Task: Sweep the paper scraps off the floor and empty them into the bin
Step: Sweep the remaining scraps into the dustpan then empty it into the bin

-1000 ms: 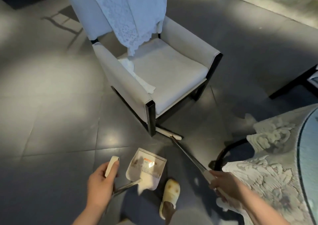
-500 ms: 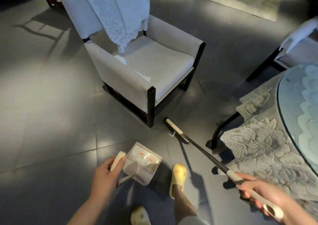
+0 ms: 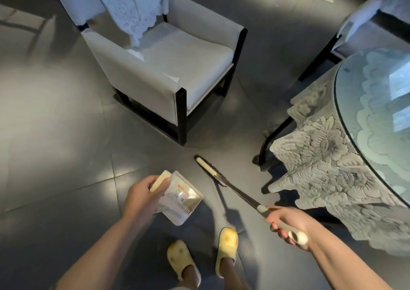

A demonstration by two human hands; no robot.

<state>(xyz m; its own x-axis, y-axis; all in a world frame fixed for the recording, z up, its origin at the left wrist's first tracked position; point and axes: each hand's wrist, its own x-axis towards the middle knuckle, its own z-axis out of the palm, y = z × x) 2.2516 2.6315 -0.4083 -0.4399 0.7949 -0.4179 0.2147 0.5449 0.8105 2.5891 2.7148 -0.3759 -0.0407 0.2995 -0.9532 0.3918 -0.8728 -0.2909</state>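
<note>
Two yellow slippers [image 3: 226, 254] on the grey floor [image 3: 55, 161]; above them, left hand [image 3: 144, 196], fingers clenched on the dustpan [image 3: 182, 198] handle, pan tilted, orange label unreadable, pale scraps [image 3: 179, 197] inside; right hand [image 3: 288, 225], fingers wrapped round the broom [image 3: 224, 181] handle, head touching the floor between dustpan and lace-covered glass desk [image 3: 372, 121]; beyond, white armchair [image 3: 164, 68] draped with lace cloth [image 3: 135, 8].

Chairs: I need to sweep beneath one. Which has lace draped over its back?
The armchair beyond the dustpan; the chair by the table shows no lace.
</note>
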